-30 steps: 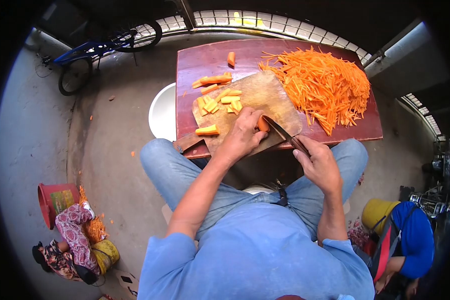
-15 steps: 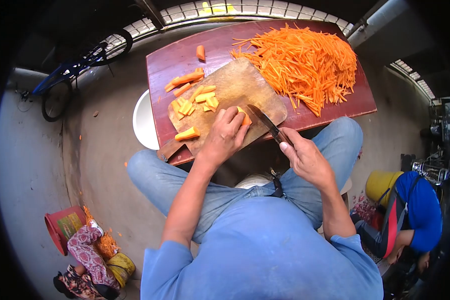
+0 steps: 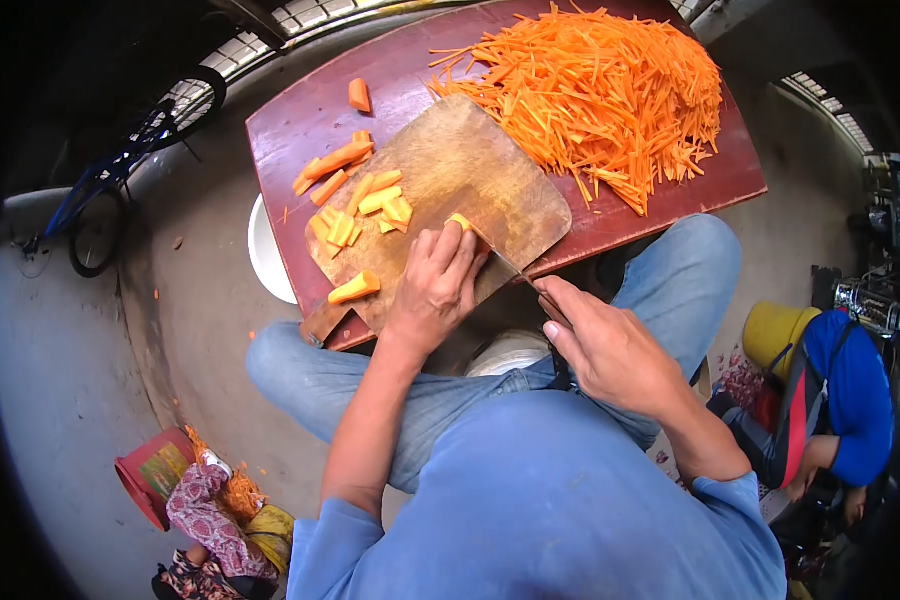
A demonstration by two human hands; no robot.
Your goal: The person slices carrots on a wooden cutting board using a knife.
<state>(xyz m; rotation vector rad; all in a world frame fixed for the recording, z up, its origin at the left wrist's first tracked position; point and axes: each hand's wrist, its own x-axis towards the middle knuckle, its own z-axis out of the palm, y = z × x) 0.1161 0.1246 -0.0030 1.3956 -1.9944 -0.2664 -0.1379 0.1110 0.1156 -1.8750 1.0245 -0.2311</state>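
Note:
My left hand (image 3: 438, 282) presses a carrot piece (image 3: 459, 221) on the wooden cutting board (image 3: 510, 190), its fingers curled over the piece and covering most of it. My right hand (image 3: 602, 340) grips the handle of a knife (image 3: 507, 262), whose blade reaches up beside the held carrot. Cut carrot chunks (image 3: 342, 228) lie at the left of the board, with a single chunk (image 3: 355, 288) nearer its handle. Longer carrot pieces (image 3: 336, 162) rest beyond the board's left edge. A large heap of carrot strips (image 3: 610, 95) covers the table's right side.
The red table (image 3: 300, 105) holds another carrot piece (image 3: 359, 95) at its far left. Under its left edge is a white basin (image 3: 268, 255). A bicycle (image 3: 110, 180) stands at left. People sit at lower left (image 3: 210, 515) and lower right (image 3: 855, 390), beside buckets.
The view has shifted, so the table appears farther left and higher. The knife blade was apart from the carrot half a second ago and is now against it. Both hands keep their holds.

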